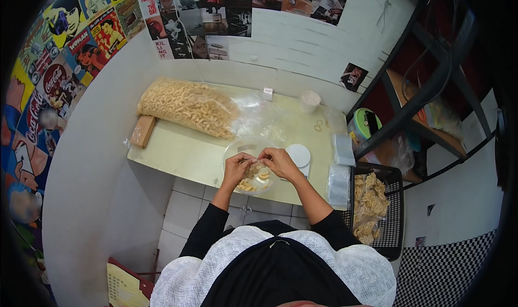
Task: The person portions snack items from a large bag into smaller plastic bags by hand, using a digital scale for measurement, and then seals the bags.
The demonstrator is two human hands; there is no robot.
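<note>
Both hands meet over a clear plastic bowl point(229, 149) near the table's front edge. My left hand point(236, 170) and my right hand point(280, 164) pinch the top of a small clear plastic bag point(254, 169) between their fingertips. Pale contents show through the bag, partly hidden by the fingers. Several yellowish curled snack pieces point(247, 186) lie in the bowl beneath. Just right of the bowl is a small white kitchen scale point(298, 155), partly behind my right wrist. Behind the bowl, a large clear bag of curled snacks point(186, 107) lies on its side, its loose plastic end towards the right.
On the pale table point(174, 151) are a brown box point(143, 131), a white tub point(310, 101), rubber bands point(318, 125) and stacked clear plastic bags point(339, 185). A black basket point(398, 226) of filled snack bags stands right, below a black metal shelf frame point(408, 105).
</note>
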